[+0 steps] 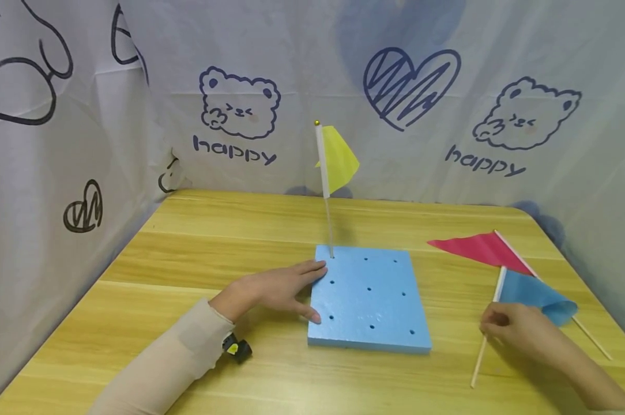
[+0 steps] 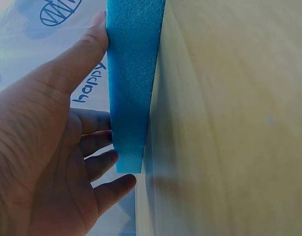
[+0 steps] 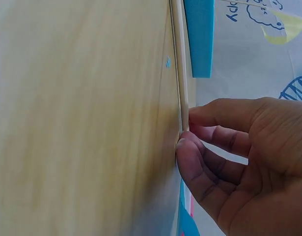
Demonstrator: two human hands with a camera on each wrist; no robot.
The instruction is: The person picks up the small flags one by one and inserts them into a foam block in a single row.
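A light-blue foam board with several small holes lies on the table. My left hand rests at its left edge, fingers spread and touching the board; the left wrist view shows the thumb and fingertips along the side of the board. A yellow flag stands upright in the board's back-left hole. At the right, my right hand pinches the wooden stick of a blue flag, which lies low over the table. In the right wrist view, thumb and fingers close on that stick.
A red pennant on a stick lies behind the blue flag and partly under it. A small black object shows below my left wrist. White printed cloth hangs behind and beside the wooden table.
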